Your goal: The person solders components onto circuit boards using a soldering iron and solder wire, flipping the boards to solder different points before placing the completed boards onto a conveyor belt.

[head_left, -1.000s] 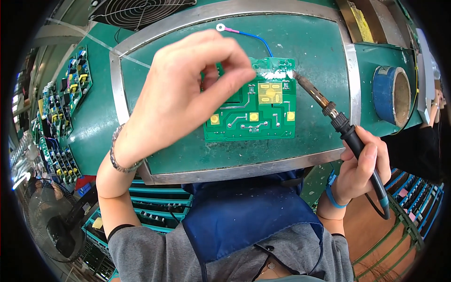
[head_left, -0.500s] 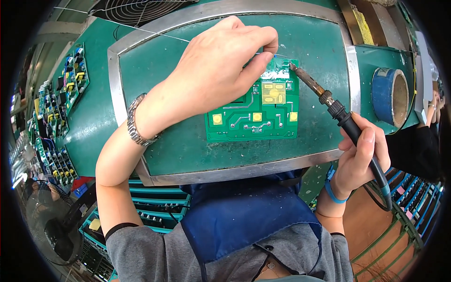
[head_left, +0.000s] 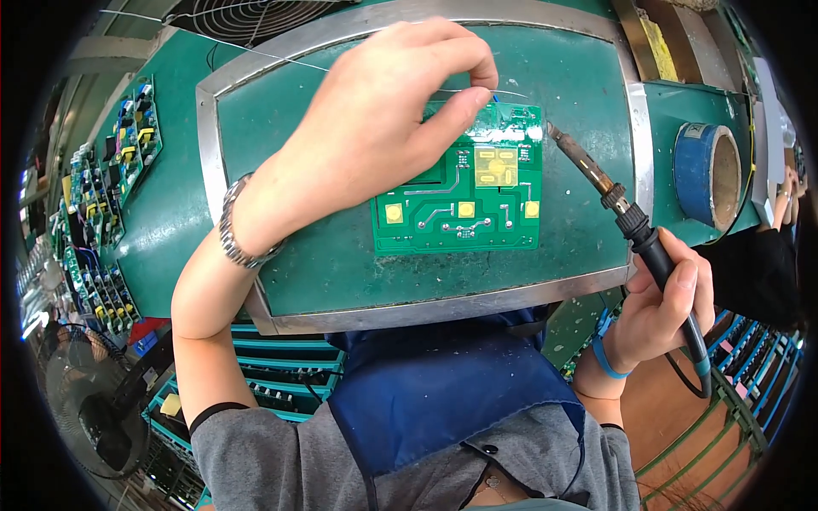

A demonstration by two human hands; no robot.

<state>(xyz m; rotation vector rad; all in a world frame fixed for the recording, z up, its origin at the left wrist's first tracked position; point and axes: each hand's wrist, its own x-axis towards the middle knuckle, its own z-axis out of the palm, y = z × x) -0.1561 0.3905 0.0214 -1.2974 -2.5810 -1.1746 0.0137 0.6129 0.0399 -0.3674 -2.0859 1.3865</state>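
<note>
A green circuit board [head_left: 434,234] with yellow taped patches lies on the green work surface inside a metal frame. Over its upper left part, my left hand [head_left: 400,98] is closed in a pinch on thin solder wire [head_left: 509,93]. The wire's free end sticks out past my fingertips above the board's top edge, and its other side runs back to the upper left. My right hand [head_left: 665,307] grips a soldering iron [head_left: 639,230] by its black handle. The iron's tip is just right of the board's upper right corner, apart from it.
A blue roll with a cardboard core [head_left: 707,175] stands at the right. Several populated circuit boards [head_left: 98,247] line the left side. A fan grille [head_left: 247,21] is at the top, and open boxes [head_left: 682,43] are at the upper right. Metal edging [head_left: 443,313] borders the work surface.
The soldering iron has drawn back to the right and slightly down, its tip leaving the board's upper right corner. My left hand has shifted slightly up and left with the wire.
</note>
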